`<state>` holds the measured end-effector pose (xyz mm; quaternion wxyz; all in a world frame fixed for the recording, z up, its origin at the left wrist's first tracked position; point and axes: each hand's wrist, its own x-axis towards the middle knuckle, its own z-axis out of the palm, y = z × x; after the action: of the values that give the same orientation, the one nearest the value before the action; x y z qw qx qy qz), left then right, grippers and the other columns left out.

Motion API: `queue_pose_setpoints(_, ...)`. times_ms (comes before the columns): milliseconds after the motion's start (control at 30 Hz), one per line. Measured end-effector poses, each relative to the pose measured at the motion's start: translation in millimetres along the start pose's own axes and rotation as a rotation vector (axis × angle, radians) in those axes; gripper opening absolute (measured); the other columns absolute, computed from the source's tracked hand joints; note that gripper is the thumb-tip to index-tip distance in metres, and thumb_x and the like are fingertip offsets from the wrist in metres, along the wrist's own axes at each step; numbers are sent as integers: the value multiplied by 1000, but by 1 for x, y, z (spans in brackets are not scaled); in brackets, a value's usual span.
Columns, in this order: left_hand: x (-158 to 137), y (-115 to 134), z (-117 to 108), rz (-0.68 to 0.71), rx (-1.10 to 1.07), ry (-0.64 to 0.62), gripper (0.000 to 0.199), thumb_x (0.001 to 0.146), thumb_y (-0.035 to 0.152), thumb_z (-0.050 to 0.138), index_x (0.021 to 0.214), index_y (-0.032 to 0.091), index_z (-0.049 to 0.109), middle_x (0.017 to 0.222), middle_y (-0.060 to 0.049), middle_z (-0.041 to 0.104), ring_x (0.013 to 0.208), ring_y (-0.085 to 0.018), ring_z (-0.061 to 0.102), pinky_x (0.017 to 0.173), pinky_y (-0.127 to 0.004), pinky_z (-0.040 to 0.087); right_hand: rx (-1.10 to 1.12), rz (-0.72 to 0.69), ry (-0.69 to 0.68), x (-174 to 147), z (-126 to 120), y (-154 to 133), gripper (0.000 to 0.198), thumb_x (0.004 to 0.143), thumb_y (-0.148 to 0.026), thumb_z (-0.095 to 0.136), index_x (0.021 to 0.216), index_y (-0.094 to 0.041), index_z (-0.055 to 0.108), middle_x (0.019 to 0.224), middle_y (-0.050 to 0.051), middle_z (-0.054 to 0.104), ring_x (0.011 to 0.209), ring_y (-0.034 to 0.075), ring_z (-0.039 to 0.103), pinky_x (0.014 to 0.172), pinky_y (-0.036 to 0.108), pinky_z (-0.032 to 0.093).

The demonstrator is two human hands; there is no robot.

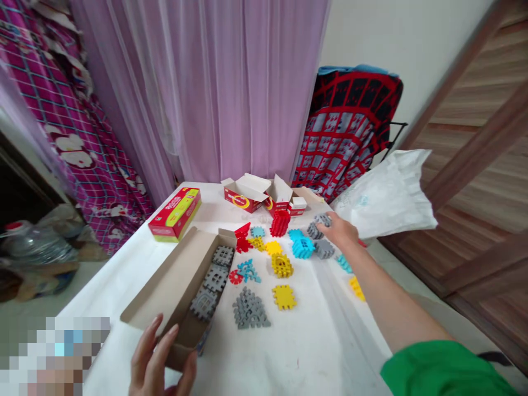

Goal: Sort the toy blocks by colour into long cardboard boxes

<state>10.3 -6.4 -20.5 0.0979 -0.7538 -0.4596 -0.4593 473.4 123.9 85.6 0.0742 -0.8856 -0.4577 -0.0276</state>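
My right hand (341, 230) reaches to the far right of the table, its fingers closed on grey interlocking building blocks (323, 219). Another grey block (324, 249) lies just below that hand, beside a stack of blue blocks (303, 247). At the near left, my left hand (159, 360) has its fingers spread around the near end of an open cardboard box (165, 275); whether they press on it I cannot tell. Inside the box, grey window-patterned blocks (215, 278) stand in a row, with bare box floor at the near end.
Grey triangular pieces (249, 309), yellow blocks (282, 265), red blocks (280, 223) and blue pieces (248, 270) lie mid-table. A closed red-and-yellow box (175, 213) stands left; small open red boxes (243, 201) stand behind. A white bag (385, 195) is at right.
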Motion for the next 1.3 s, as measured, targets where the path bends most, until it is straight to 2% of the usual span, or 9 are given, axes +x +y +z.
queue_pose_setpoints(100,5,9,-3,-25,-12,21,80,79,13,71,149,27,35,152,-15,40,137,-30,46,106,-45,49,124,-117,11,-36,-15,-19,60,86,-51,57,140,-27,49,120,10,70,106,30,66,80,35,48)
queue_pose_setpoints(267,9,14,-3,-69,-57,79,77,81,14,69,149,25,35,152,-16,38,141,-30,41,110,-48,44,365,-421,-35,-130,-32,-62,60,77,-41,66,135,-29,55,112,6,73,102,28,67,84,35,49)
queue_pose_setpoints(400,8,14,-3,-78,-83,95,78,80,14,70,149,26,34,152,-16,38,142,-31,39,111,-49,43,531,-572,-160,-198,-31,-90,61,74,-33,66,134,-26,55,116,6,71,104,26,66,89,37,48)
queue_pose_setpoints(500,8,15,-3,-89,-101,102,78,80,14,70,148,27,34,152,-16,38,141,-32,40,110,-51,44,553,-647,-262,-227,-28,-109,62,71,-31,68,132,-26,57,114,6,72,103,26,65,90,38,47)
queue_pose_setpoints(600,7,16,-3,-96,-115,106,79,80,13,70,148,26,33,152,-17,38,141,-32,40,109,-52,45,519,-712,-295,-236,-29,-128,62,72,-34,69,132,-26,57,114,6,71,104,27,64,90,39,45)
queue_pose_setpoints(900,3,16,-2,-120,-124,93,81,79,14,70,149,26,31,154,-19,34,142,-34,38,106,-54,47,357,-908,-213,-237,-33,-177,51,78,-40,67,125,-23,59,104,9,72,99,29,62,88,41,38)
queue_pose_setpoints(1000,2,16,-2,-121,-128,95,81,79,14,70,149,27,31,154,-19,33,141,-34,40,105,-54,48,304,-971,-190,-239,-29,-182,48,77,-42,68,120,-23,61,100,9,73,96,29,62,88,41,36)
queue_pose_setpoints(1167,3,17,-3,-118,-116,96,80,79,14,70,149,26,32,154,-19,34,141,-34,40,105,-53,48,270,-992,-151,-239,-22,-184,44,77,-43,69,116,-22,63,96,9,72,94,29,61,91,44,33)
queue_pose_setpoints(1300,3,17,-4,-117,-116,91,80,80,13,69,149,26,30,155,-19,32,142,-33,39,104,-51,49,273,-1060,-229,-238,-25,-185,52,76,-49,70,119,-22,62,99,10,72,99,30,60,93,46,33)
